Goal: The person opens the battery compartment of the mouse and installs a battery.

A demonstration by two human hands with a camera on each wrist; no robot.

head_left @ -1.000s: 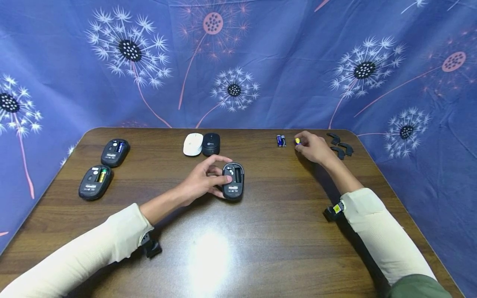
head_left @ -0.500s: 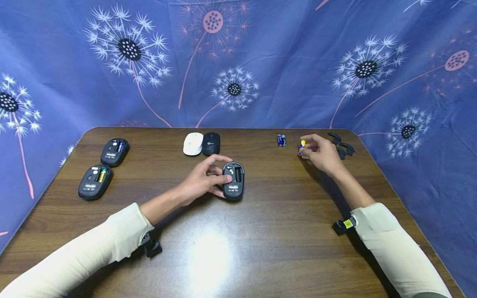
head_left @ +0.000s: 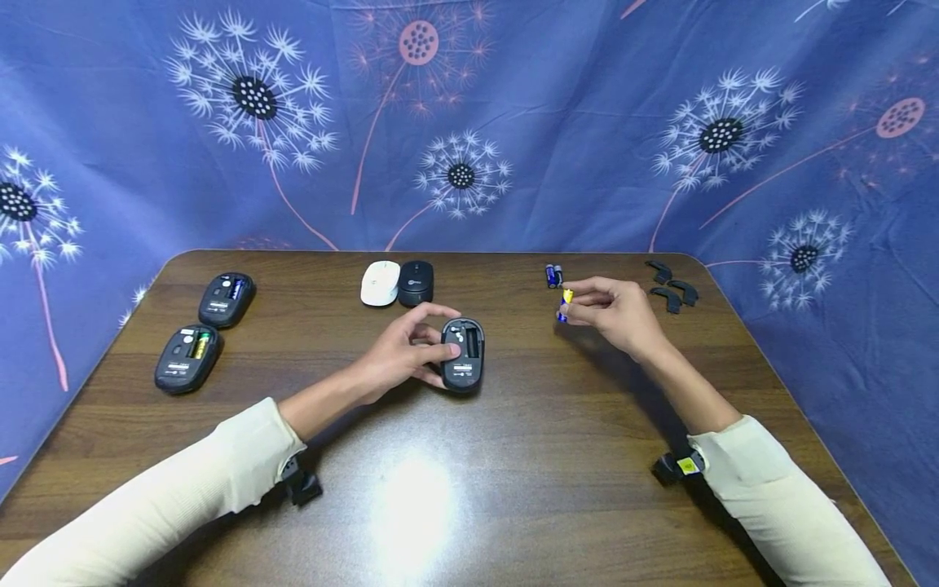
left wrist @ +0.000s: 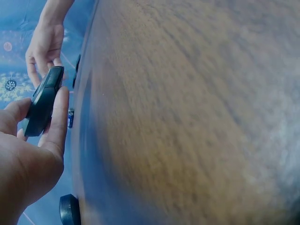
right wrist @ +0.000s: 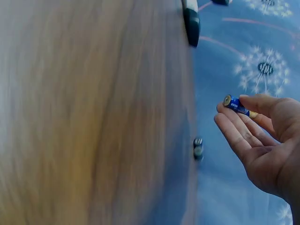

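Observation:
Near the middle of the table, my left hand [head_left: 399, 355] grips a black computer mouse [head_left: 464, 371] by its sides, its underside facing up and its battery slot uncovered. In the left wrist view that mouse [left wrist: 44, 103] is seen edge-on between thumb and fingers. Over to the right, my right hand [head_left: 619, 318] pinches a blue and yellow battery [head_left: 566, 306] between thumb and fingers, above the table. The right wrist view shows the battery [right wrist: 236, 105] at the fingertips. Two blue batteries [head_left: 553, 276] lie on the table just behind the right hand's fingers.
At the left lie two upturned black mice [head_left: 226, 300] with batteries in their slots. A white mouse [head_left: 380, 284] and a black mouse [head_left: 416, 283] sit side by side at the back. Several black curved covers [head_left: 672, 293] lie at the back right. A patterned cloth [head_left: 572, 122] hangs behind the table.
The right hand has carried the battery away from the covers, first rightward, then left and nearer. The left hand and its mouse have barely moved.

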